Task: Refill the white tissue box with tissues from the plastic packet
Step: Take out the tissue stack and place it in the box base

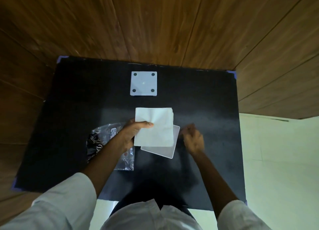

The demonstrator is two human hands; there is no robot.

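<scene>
My left hand [133,134] grips a square stack of white tissues [154,128] by its left edge, held above the middle of the black table [207,100]. Under the stack lies a flat white square panel [170,148], tilted, partly hidden by the tissues. My right hand [192,137] hovers just right of that panel, blurred, its fingers curled with nothing visible in them. The crumpled clear plastic packet [107,136] lies to the left beneath my left wrist. The white tissue box [143,83], showing a square face with dark round pads at its corners, sits farther back.
The black table has blue tape at its corners [233,74]. Wooden wall panels [155,22] rise behind and to the left. A pale tiled floor [276,160] lies to the right. My light-coloured sleeves and shirt fill the bottom of the view.
</scene>
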